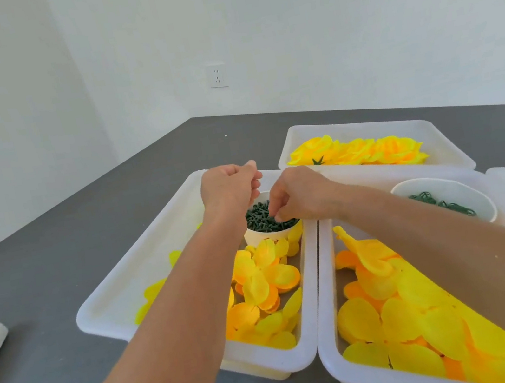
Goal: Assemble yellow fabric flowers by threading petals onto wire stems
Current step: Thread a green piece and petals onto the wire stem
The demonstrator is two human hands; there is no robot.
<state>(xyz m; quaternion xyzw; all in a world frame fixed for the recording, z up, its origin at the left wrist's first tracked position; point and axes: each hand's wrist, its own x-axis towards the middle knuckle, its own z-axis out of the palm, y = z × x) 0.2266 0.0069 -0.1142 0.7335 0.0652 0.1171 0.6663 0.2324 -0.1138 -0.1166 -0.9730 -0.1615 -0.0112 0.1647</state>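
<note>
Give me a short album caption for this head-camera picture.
Right hand picks green stems from a white cup among trays of yellow petals.

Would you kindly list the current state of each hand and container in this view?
Left hand: fingers curled, above the cup, nothing visibly held.
Right hand: fingertips pinching into the green pieces.
Cup of green stems: upright, nearly full.
Second cup: upright, few green rings inside.
Far tray: holds finished yellow flowers.
Near trays: hold loose petals.

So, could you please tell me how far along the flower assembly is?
Finished yellow fabric flowers fill the far white tray. The right hand picks at dark green stem pieces in the white cup; the left hand hovers curled. Many loose yellow petals remain.
</note>
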